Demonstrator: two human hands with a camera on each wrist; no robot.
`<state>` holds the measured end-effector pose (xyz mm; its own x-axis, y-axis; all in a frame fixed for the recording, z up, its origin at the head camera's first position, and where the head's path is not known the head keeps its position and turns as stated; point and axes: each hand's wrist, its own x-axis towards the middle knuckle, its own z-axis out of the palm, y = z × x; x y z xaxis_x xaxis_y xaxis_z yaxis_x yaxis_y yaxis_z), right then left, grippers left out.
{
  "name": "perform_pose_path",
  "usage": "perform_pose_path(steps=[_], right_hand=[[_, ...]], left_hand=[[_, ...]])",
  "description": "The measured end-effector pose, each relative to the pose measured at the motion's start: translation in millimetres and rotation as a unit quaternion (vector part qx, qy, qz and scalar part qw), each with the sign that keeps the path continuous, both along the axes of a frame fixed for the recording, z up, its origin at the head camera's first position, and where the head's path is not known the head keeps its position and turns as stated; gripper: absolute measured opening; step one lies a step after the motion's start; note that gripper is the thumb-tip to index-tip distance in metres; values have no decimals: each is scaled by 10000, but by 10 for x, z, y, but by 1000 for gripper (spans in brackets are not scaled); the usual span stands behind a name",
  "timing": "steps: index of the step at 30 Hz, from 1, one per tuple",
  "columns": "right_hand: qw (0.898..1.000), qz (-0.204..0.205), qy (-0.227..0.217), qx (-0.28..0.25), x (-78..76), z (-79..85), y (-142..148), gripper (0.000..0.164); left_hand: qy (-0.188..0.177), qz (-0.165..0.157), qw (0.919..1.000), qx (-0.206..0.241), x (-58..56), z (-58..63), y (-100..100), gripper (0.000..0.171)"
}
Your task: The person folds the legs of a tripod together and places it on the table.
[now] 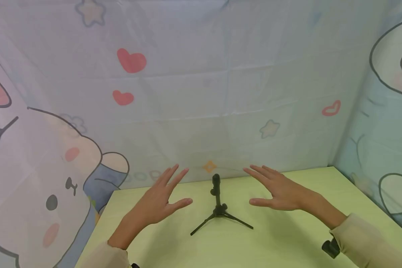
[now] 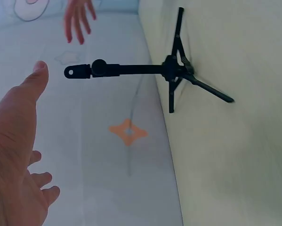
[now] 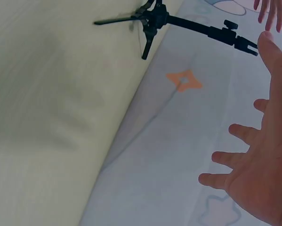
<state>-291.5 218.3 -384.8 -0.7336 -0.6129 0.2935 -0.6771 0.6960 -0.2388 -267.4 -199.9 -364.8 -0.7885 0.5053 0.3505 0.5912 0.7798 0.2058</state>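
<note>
A small black tripod stand (image 1: 217, 197) stands upright on the pale yellow-green table (image 1: 274, 238), its legs spread. To its left, my left hand (image 1: 157, 201) is held in the air with fingers straight and thumb pointing toward the stand. On the other side my right hand (image 1: 279, 188) hovers with its fingers extended and spread. Neither hand touches the stand, and both hold nothing. In the left wrist view, the stand's slim post (image 2: 138, 69) ends in a slotted tip with a knob beside it. The right wrist view shows the stand's leg hub (image 3: 155, 18) near the table's back edge.
A cloth backdrop (image 1: 194, 123) printed with hearts, stars and cartoon animals hangs behind the table and along both sides. Beige sleeves (image 1: 368, 238) cover my forearms. A black device (image 1: 331, 248) sits at the right wrist.
</note>
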Motion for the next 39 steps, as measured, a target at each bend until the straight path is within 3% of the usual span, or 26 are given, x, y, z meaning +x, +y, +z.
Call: perform_pose_path(steps=[9,16,21,32,39], right_hand=[[9978,24,-524,-413,-73,-264,-263,87],[9924,70,-989,-727,-119,-528,-442,82],[9900,193,-1095,-869,-121,-683,-548,74],[9765,671,-1486,-1407,-130,-929,-699,51],[9746,780,-1441,-1528,-178,-1045,-763,40]], left_hand=[[-395,-270,9908,1266,-142,-90,219,80],[-202,-699,9763,2039,-208,-196,454,72],[-26,-876,9679,2354,-257,-270,616,70],[-371,-1228,9472,2939,-344,-457,895,66],[-229,-1417,9431,2999,-375,-552,997,66]])
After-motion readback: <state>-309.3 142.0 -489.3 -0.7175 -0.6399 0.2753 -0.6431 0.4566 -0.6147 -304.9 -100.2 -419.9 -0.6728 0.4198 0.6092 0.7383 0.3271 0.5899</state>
